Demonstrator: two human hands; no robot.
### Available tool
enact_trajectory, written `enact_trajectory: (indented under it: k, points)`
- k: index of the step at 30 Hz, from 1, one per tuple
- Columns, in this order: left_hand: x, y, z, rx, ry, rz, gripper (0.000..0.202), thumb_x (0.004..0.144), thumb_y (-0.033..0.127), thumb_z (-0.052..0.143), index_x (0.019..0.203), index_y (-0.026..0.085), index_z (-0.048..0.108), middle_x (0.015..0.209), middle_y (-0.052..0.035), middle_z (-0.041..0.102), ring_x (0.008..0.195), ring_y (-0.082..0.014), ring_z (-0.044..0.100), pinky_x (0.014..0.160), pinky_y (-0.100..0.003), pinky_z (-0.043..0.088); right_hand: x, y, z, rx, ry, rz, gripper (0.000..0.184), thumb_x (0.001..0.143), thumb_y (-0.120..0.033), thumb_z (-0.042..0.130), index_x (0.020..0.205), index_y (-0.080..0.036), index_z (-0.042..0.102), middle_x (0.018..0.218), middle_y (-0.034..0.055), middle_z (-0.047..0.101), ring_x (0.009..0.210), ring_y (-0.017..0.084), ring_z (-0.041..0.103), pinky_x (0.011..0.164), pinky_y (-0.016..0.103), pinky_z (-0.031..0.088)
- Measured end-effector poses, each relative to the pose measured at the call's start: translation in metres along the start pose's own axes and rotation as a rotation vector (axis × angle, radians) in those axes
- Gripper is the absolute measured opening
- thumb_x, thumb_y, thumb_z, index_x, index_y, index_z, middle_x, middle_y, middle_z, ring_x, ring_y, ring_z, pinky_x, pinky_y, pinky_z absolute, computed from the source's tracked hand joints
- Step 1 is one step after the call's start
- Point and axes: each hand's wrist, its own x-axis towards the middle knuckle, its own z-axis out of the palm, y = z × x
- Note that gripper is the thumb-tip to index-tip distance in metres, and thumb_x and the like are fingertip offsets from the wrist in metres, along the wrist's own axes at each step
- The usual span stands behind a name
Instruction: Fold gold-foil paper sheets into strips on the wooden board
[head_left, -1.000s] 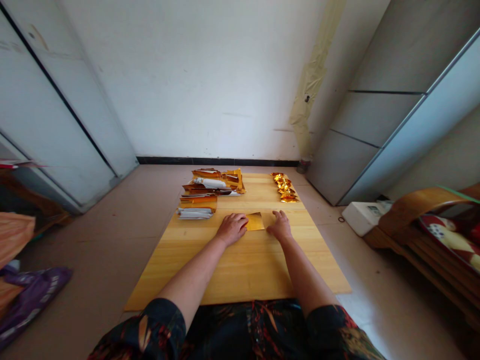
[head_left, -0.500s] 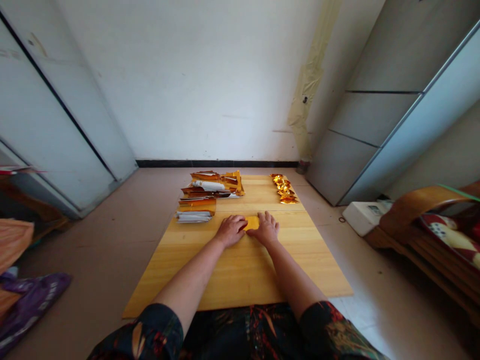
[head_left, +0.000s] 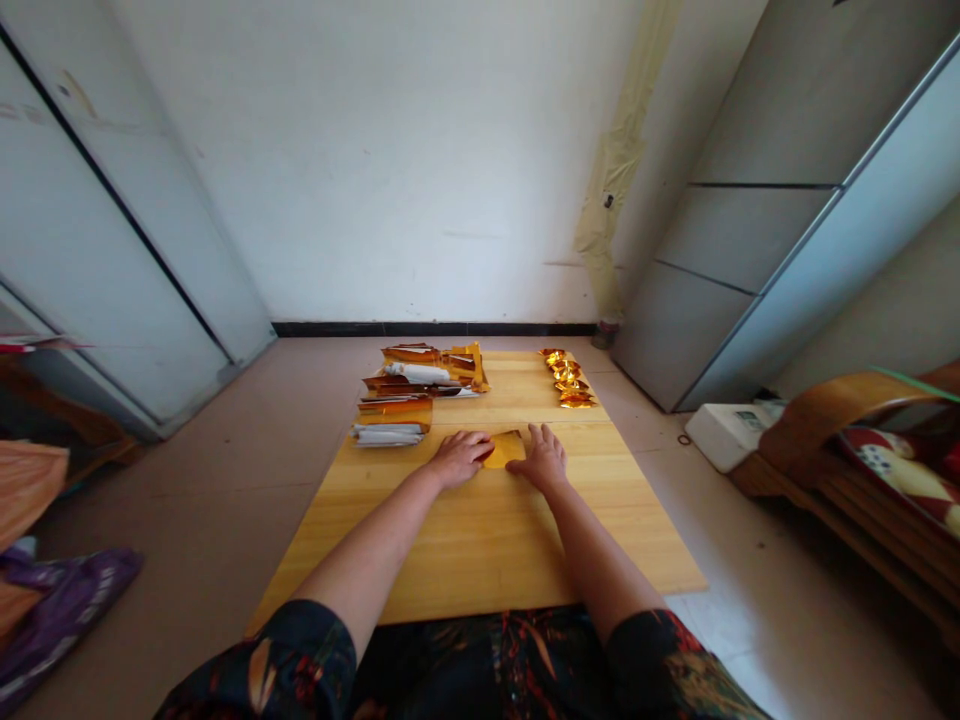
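A small sheet of gold foil paper (head_left: 505,450) lies on the wooden table between my hands. My left hand (head_left: 460,459) grips its left end, where a dark red fold shows beside the fingertips. On the other side, my right hand (head_left: 544,459) is open, its fingers apart and its thumb at the paper's right edge. Back left on the table are stacks of gold and white foil sheets (head_left: 395,412). Several folded shiny gold pieces (head_left: 568,378) form a row at the back right.
The wooden table (head_left: 480,560) reaches almost to my body. A pale wall (head_left: 420,180) stands beyond it. To the right are a grey refrigerator (head_left: 750,230), a white box (head_left: 727,437) and a wooden seat (head_left: 825,440). A purple bag (head_left: 67,610) lies at the left.
My right hand has moved slightly right, away from my left hand, and its fingers have come off the paper's top. More of the gold paper now shows between the hands.
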Motion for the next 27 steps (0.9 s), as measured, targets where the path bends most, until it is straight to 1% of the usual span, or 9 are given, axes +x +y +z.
enact_trajectory:
  k: [4,8,11,13,16,18,22,25,27]
  points:
    - [0.001,-0.002,0.004,-0.027,0.020,-0.009,0.044,0.083,0.020,0.046,0.123,0.035,0.055,0.136,0.0003,0.049,0.122,-0.0228,0.044,0.103,-0.040,0.034,0.006,0.017,0.002,0.034,0.054,-0.010,0.086,0.056,-0.031,0.077,0.134,-0.025,0.041,0.145,0.0125,0.032,0.131,0.032,0.033,0.105,0.045,0.027]
    - [0.002,-0.003,0.007,-0.062,0.036,-0.029,0.042,0.083,0.020,0.046,0.121,0.034,0.058,0.135,0.0003,0.051,0.121,-0.0221,0.046,0.102,-0.039,0.035,0.012,0.026,-0.001,0.021,0.065,-0.040,0.080,0.056,-0.025,0.075,0.131,-0.024,0.045,0.141,0.0114,0.039,0.126,0.030,0.040,0.102,0.042,0.032]
    - [0.003,-0.003,0.009,-0.077,0.042,-0.059,0.042,0.083,0.019,0.046,0.121,0.034,0.058,0.135,0.0003,0.051,0.122,-0.0226,0.046,0.102,-0.039,0.035,0.018,0.022,-0.004,0.029,0.046,-0.128,0.061,0.063,-0.020,0.069,0.122,-0.023,0.054,0.129,0.0079,0.052,0.118,0.025,0.049,0.098,0.036,0.038]
    - [0.003,-0.002,0.009,-0.077,0.037,-0.083,0.043,0.083,0.019,0.046,0.122,0.033,0.058,0.136,0.0002,0.051,0.122,-0.0230,0.045,0.103,-0.040,0.035,0.021,0.015,-0.004,0.035,0.047,-0.196,0.050,0.067,-0.020,0.065,0.117,-0.022,0.059,0.126,0.0073,0.054,0.115,0.023,0.050,0.096,0.033,0.039]
    - [0.002,-0.002,0.009,-0.092,0.041,-0.103,0.046,0.081,0.016,0.048,0.124,0.029,0.056,0.138,-0.0016,0.049,0.124,-0.0228,0.044,0.104,-0.040,0.035,0.025,0.004,0.000,0.008,0.058,-0.239,0.051,0.066,-0.021,0.065,0.117,-0.022,0.060,0.129,0.0074,0.052,0.115,0.024,0.048,0.095,0.033,0.040]
    - [0.000,-0.003,0.009,-0.125,0.069,-0.106,0.053,0.076,0.011,0.049,0.126,0.025,0.055,0.141,-0.0046,0.045,0.127,-0.0231,0.042,0.106,-0.039,0.034,0.027,0.000,0.003,-0.017,0.046,-0.242,0.049,0.064,-0.018,0.065,0.112,-0.023,0.063,0.122,0.0059,0.056,0.111,0.024,0.049,0.091,0.033,0.041]
    - [-0.003,-0.006,0.012,-0.210,0.139,-0.101,0.067,0.065,0.004,0.051,0.131,0.017,0.049,0.147,-0.0106,0.036,0.134,-0.0249,0.034,0.111,-0.039,0.029,0.029,-0.002,0.005,0.015,0.063,-0.280,0.027,0.066,-0.009,0.057,0.087,-0.022,0.069,0.104,0.0035,0.062,0.100,0.020,0.051,0.083,0.028,0.042]
    - [-0.006,-0.007,0.016,-0.262,0.225,-0.072,0.076,0.062,0.004,0.052,0.136,0.016,0.042,0.145,-0.0116,0.039,0.133,-0.0249,0.034,0.112,-0.041,0.029,0.029,0.001,0.004,0.063,0.112,-0.330,0.020,0.067,-0.008,0.056,0.078,-0.020,0.069,0.096,0.0038,0.062,0.094,0.019,0.052,0.081,0.027,0.041]
    - [-0.008,-0.006,0.018,-0.294,0.300,-0.056,0.079,0.062,0.005,0.053,0.138,0.018,0.038,0.139,-0.0104,0.046,0.129,-0.0242,0.040,0.110,-0.041,0.032,0.028,0.003,0.003,0.068,0.141,-0.347,0.019,0.066,-0.009,0.057,0.076,-0.020,0.068,0.090,0.0042,0.062,0.090,0.019,0.052,0.080,0.026,0.041]
